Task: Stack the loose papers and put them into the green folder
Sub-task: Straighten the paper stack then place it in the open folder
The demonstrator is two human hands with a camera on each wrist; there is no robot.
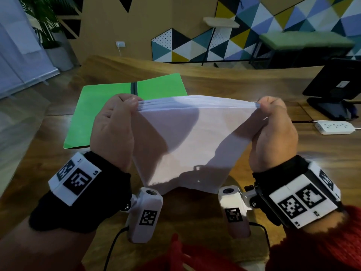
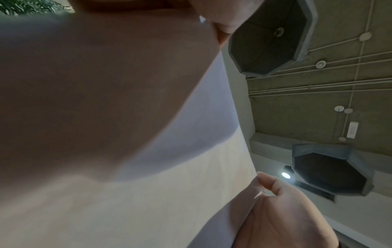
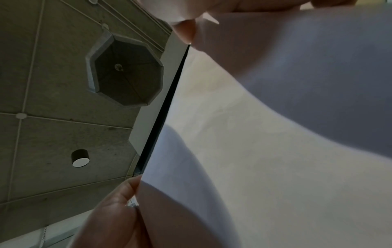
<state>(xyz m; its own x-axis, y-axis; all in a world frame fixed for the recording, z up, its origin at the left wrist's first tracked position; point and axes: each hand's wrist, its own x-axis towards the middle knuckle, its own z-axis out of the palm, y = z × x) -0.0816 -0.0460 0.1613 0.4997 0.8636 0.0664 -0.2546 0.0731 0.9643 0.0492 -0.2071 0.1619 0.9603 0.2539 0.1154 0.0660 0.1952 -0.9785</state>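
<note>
I hold a stack of white papers [image 1: 183,137] upright on its lower edge above the wooden table [image 1: 244,89]. My left hand [image 1: 115,130] pinches the stack's upper left corner, where several sheet edges fan apart. Its upper right corner is pinched by my right hand [image 1: 273,132]. The green folder [image 1: 101,106] lies closed and flat on the table behind and left of the stack, a dark elastic band [image 1: 134,88] across it. Both wrist views look up along the papers [image 2: 191,176] [image 3: 265,159], with the other hand's fingers [image 2: 273,216] [image 3: 118,213] at the edge.
A black monitor stand [image 1: 336,90] sits at the right rear of the table, with a white power strip [image 1: 335,127] in front of it. Beyond the table stand a bench [image 1: 304,41] and a patterned wall. A potted plant [image 1: 45,26] is at far left.
</note>
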